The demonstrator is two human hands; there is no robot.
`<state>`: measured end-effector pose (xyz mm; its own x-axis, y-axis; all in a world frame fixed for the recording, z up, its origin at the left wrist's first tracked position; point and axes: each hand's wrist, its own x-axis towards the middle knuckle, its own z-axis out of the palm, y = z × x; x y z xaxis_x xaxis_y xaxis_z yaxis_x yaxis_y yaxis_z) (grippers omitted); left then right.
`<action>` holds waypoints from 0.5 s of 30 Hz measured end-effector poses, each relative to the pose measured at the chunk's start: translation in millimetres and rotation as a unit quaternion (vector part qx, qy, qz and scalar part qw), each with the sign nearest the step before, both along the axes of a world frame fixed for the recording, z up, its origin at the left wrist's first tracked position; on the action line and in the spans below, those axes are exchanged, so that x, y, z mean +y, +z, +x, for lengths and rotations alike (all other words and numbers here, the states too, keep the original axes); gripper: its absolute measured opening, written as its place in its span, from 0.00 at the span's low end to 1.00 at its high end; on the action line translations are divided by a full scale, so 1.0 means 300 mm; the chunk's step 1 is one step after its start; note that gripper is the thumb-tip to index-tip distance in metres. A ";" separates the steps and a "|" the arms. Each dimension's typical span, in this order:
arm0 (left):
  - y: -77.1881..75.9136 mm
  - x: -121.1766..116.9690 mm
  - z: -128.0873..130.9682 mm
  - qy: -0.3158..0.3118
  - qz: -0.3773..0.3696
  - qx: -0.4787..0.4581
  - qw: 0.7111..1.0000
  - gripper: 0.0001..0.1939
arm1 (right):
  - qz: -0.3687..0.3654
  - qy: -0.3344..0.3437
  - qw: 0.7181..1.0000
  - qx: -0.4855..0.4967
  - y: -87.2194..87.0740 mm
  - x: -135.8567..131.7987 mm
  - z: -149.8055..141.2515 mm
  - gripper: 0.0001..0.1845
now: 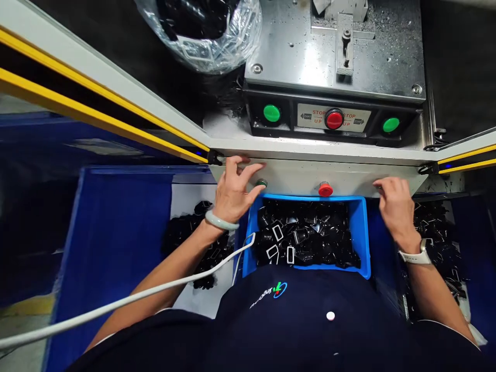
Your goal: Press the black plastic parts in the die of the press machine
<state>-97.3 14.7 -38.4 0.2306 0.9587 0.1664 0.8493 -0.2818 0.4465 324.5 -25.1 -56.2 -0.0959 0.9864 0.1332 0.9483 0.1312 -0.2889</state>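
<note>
My left hand (237, 191) is at the left of the pale front panel (290, 173), fingers spread and nothing held. Its thumb is right by a green button (262, 183); I cannot tell whether it presses. At the panel's right end, my right hand (397, 206) has its fingers bent against or just above the surface, with no object visible in it. Its fingertips partly cover a small dark spot there. Between both hands a red button (325, 189) sticks out of the panel. Below it stands a blue bin (366, 243) full of shiny black parts (318, 237), several with pale rectangular frames.
Beyond the panel, a machine bed (282, 57) carries a metal fixture (344, 44), with green buttons (272, 113) and a red stop button (334, 119) below. A plastic-lined container (217, 51) stands left. Yellow-edged guards (96, 88) flank the opening. A white cable (155, 287) crosses my left forearm.
</note>
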 end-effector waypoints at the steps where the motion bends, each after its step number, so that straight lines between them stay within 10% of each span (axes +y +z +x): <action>1: 0.001 -0.007 0.025 -0.028 -0.016 -0.026 0.999 0.14 | -0.008 0.020 1.000 0.007 -0.005 -0.027 -0.045 0.13; 8: -0.074 -0.041 0.307 -0.321 -0.400 0.035 0.858 0.11 | -0.234 0.175 0.956 -0.005 -0.114 -0.169 -0.353 0.12; 15: -0.136 -0.143 0.381 -0.361 -0.442 0.090 0.817 0.25 | -0.278 0.195 0.940 0.030 -0.155 -0.177 -0.329 0.11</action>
